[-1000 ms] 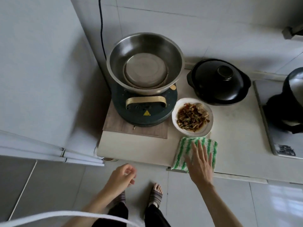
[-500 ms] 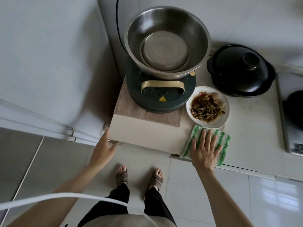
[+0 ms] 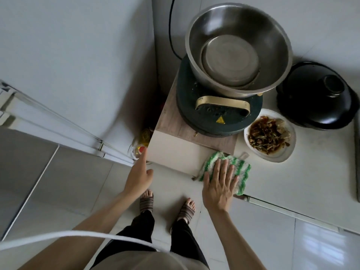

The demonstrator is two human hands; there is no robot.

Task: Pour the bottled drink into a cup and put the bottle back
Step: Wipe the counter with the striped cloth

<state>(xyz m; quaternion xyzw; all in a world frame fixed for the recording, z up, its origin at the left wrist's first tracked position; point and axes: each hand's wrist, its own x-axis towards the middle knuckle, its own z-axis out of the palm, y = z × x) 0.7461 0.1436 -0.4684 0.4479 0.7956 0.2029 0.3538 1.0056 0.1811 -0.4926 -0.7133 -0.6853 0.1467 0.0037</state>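
Observation:
Down in the narrow gap between the white fridge and the counter stands a bottle with a red cap and yellowish contents, mostly hidden by the counter edge. My left hand reaches into that gap, fingers extended, its fingertips right at the bottle's cap; it holds nothing. My right hand lies flat, fingers spread, on a green-and-white striped cloth at the counter's front edge. No cup is in view.
On the counter a steel bowl sits on a dark round cooker over a wooden board. A white dish of cooked food and a black lidded pot stand to the right. My sandalled feet are on the tiled floor.
My left hand has risen from below the counter edge into the gap by the fridge, up to the bottle's cap. The view shifted left, revealing the bottle. My right hand stays on the cloth.

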